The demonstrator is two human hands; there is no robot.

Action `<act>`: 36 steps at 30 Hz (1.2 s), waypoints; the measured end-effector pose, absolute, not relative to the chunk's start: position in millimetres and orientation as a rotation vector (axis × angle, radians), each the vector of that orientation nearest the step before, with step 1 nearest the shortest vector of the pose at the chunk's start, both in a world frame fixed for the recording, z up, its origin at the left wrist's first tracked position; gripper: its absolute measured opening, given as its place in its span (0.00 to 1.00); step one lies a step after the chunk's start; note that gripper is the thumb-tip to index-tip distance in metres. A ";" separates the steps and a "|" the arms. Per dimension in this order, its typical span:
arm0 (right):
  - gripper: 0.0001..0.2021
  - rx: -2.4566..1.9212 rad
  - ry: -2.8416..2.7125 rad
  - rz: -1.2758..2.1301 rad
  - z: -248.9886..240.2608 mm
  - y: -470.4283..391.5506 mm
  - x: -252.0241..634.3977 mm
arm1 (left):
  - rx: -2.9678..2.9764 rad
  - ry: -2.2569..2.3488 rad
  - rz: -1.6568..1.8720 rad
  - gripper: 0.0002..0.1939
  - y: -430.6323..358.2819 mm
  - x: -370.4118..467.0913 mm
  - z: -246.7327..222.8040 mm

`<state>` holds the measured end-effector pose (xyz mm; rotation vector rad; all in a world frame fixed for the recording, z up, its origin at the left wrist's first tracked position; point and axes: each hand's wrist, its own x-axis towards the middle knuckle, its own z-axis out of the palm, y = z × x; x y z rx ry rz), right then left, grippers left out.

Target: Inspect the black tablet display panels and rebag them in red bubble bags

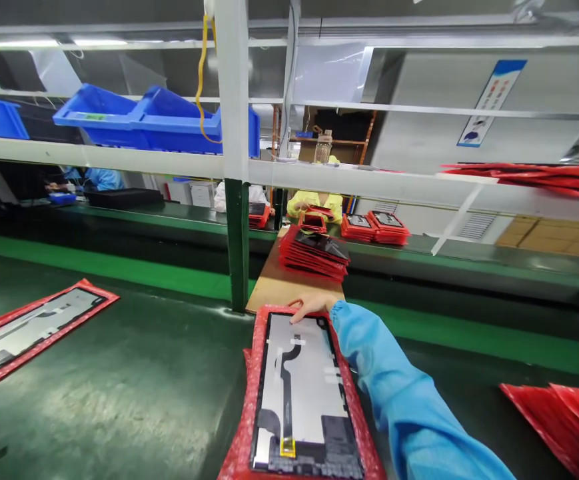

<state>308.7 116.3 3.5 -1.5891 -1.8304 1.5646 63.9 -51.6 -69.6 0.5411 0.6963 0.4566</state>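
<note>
My right hand (pixel 314 305), in a blue sleeve, is at the far edge of a tablet-sized display panel (pixel 306 373). The thumb presses on the panel's face near that edge, and some of the other fingers are hidden. The panel shows its silver back, with a dark flat cable and a yellow tab near its near end. Red bubble wrap (pixel 262 373) lies under it and sticks out all round. My left hand is out of view.
Another panel (pixel 44 323) lies on red wrap at the left of the green table. A stack of red-wrapped panels (pixel 314 257) stands on a board (pixel 264 287) ahead. Red sleeves (pixel 569 413) lie at right. A post (pixel 238 247) rises ahead; blue bins (pixel 139 123) sit on the shelf. Co-workers (pixel 314 200) sit beyond.
</note>
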 end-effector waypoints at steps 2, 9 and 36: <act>0.16 -1.526 -1.776 1.373 3.8 99.4 317.7 | 0.595 0.711 0.452 0.14 -39.0 62.8 -69.5; 0.12 -1.491 -1.506 1.126 -18.9 -21.0 373.9 | 0.779 0.732 0.474 0.10 -61.1 30.1 -50.9; 0.25 -1.523 -1.475 1.491 -52.9 -62.6 361.8 | 0.751 0.787 0.681 0.13 -26.4 95.2 -11.4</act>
